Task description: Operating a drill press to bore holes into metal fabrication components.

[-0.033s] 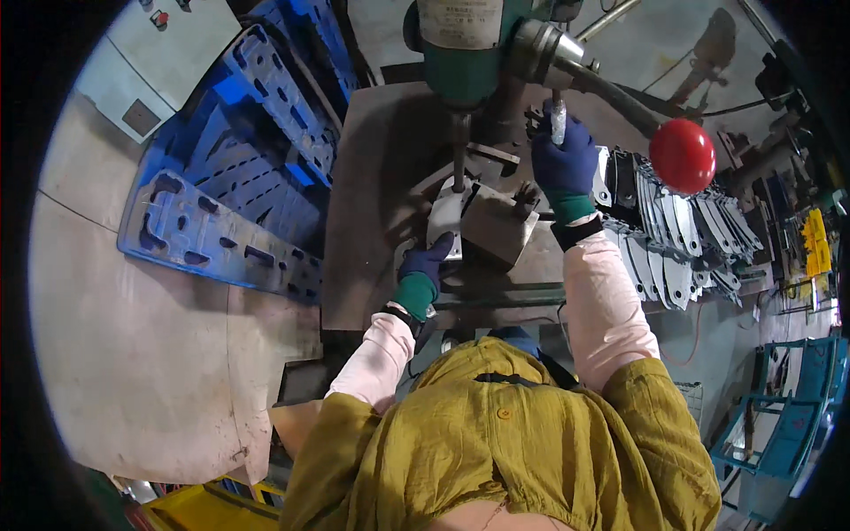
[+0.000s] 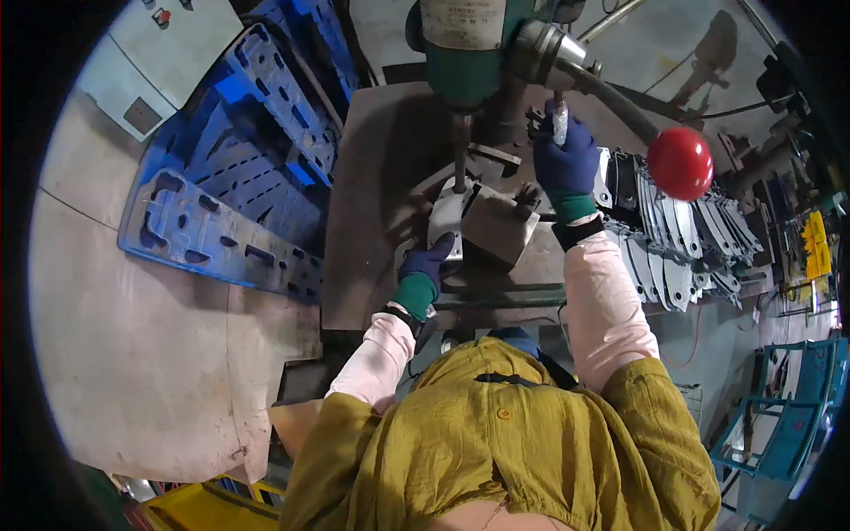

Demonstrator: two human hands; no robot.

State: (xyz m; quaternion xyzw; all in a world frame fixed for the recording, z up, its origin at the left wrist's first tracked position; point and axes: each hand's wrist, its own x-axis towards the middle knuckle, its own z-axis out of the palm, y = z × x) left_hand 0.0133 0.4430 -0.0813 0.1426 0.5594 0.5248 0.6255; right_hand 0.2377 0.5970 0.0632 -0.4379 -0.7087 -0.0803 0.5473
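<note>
My left hand (image 2: 426, 261), in a dark blue glove with a green cuff, grips the near end of a pale metal plate (image 2: 447, 215). Its thumb lies on top of the plate; the other fingers are mostly hidden. A drill press (image 2: 467, 75) with a green head stands over the table, and its spindle (image 2: 460, 150) comes down to the plate's far end. My right hand (image 2: 565, 159), gloved alike, is closed around a handle wrapped in whitish film (image 2: 560, 122). Beside the plate sits a metal block (image 2: 496, 226) of the fixture, with dark shavings on it.
A red ball knob (image 2: 680, 164) on a thick lever arm juts out beyond my right hand. Rows of similar metal plates (image 2: 664, 221) lie on the table's right side. Blue plastic pallets (image 2: 221, 230) stand at left, a teal rack (image 2: 788, 416) at lower right.
The red ball knob has shifted slightly down and left. Both hands keep their holds, and the plate stays under the spindle.
</note>
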